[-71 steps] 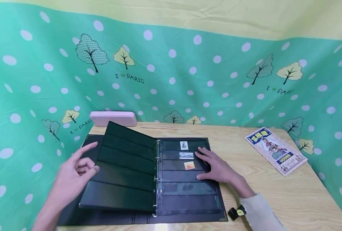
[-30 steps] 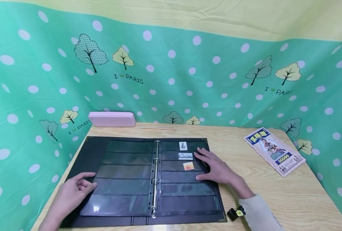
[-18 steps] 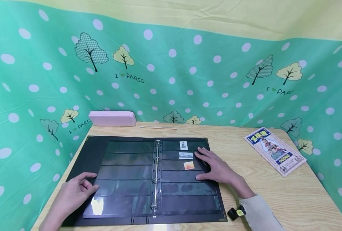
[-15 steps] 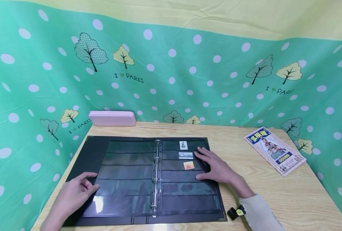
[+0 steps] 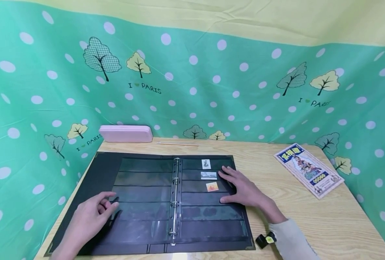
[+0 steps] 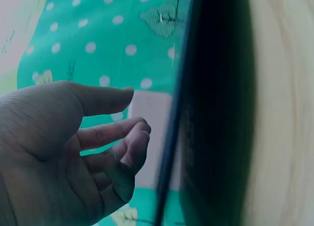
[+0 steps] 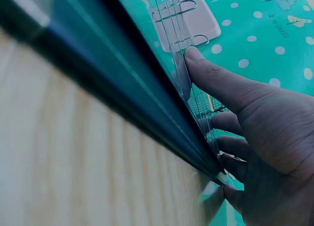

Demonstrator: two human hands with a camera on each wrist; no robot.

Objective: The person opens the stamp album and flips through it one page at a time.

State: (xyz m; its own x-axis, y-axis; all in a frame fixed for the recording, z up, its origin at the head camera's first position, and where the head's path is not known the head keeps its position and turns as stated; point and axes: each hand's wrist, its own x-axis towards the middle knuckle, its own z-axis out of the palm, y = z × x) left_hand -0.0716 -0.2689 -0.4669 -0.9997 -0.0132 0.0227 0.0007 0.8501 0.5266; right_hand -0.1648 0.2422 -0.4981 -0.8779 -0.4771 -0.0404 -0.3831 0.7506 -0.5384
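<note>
A black ring-binder stamp album (image 5: pixel 96 180) lies spread on the table, with clear pocket pages on both sides of its metal rings (image 5: pixel 175 204). Three stamps sit in the upper pockets on the right: a portrait one (image 5: pixel 206 164), a grey landscape one (image 5: pixel 208 176) and an orange one (image 5: pixel 212 186). Over the outer edge of the left page (image 5: pixel 143 213) hovers my left hand (image 5: pixel 89 216), fingers loosely bent; in the left wrist view nothing is between thumb and fingers. My right hand (image 5: pixel 242 187) rests spread on the right page's outer edge, beside the stamps.
A pink case (image 5: pixel 126 134) and a thin stick-like rod (image 5: pixel 177 144) lie behind the album. At the right of the wooden table (image 5: pixel 335 224) is a printed booklet (image 5: pixel 309 169). A polka-dot cloth (image 5: pixel 192 83) hangs close around the table.
The left page, tilted up 2.4 s ago, now lies flat. My left hand came down beside it and has since shifted slightly right over its edge. My right hand has kept its place.
</note>
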